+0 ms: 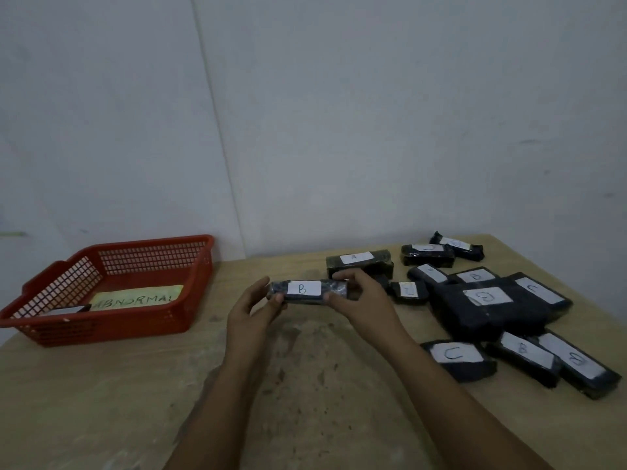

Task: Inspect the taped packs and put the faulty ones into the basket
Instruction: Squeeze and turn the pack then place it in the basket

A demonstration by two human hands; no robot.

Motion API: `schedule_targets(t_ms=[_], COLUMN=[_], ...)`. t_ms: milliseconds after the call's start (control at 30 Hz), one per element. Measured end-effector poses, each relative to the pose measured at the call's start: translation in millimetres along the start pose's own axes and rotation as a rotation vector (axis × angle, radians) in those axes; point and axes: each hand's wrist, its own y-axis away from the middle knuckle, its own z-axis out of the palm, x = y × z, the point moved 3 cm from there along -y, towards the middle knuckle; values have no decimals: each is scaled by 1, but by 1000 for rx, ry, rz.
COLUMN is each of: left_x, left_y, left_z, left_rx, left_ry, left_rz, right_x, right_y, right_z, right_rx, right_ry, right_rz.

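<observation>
Above the table centre: the pack marked B (308,292) is held in the air, level, white label facing up.
Left hand (252,308): fingers and thumb pinch the left end of the pack.
Right hand (358,296): fingers curl over the right end and grip it.
Step in hand: inspection of this one pack; the tape looks wrinkled at the right end, but a fault cannot be judged from this view.
Next move: probably to turn the pack and check the other sides, then to decide between basket and table.
Red basket (112,320): stands at the left table edge, well apart from the hands; an ABNORMAL sign (135,297) lies inside.
Other packs (488,300): crowded at the right.
Open room: bare wooden table (142,395) between hands and basket, so the way left is free.
</observation>
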Motion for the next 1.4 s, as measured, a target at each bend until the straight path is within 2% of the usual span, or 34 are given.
schedule_targets(t_ms=[100,200,333,433,500,667,800,1033,1233,1400], left_x=[-13,-17,-16,-13,-14,-14,-16,-23,-23,-24], left_y=[-5,-11,-14,-4,0,-3,-2,-2,-3,-2], left_z=[-10,-8,7,20,25,23,24,28,23,24], left_rx=[73,52,-109,-258,-292,-228,-242,-234,-202,-188], left_ry=[79,86,81,-117,-154,-138,-128,-233,-200,-213], left_rz=[-28,-62,-64,-12,1,-16,-36,-31,-34,-50], right_x=[8,17,20,19,19,17,20,27,28,27], right_y=[-2,-1,-2,-4,-3,-4,-4,-6,-5,-4], right_z=[18,22,25,31,37,38,33,24,29,34], right_rx=[6,-24,-66,-54,-48,-72,-95,12,-69,-48], right_ry=[-175,-166,-356,-527,-619,-397,-186,-242,-217,-250], right_rz=[84,130,191,219,220,111,51,62,77,112])
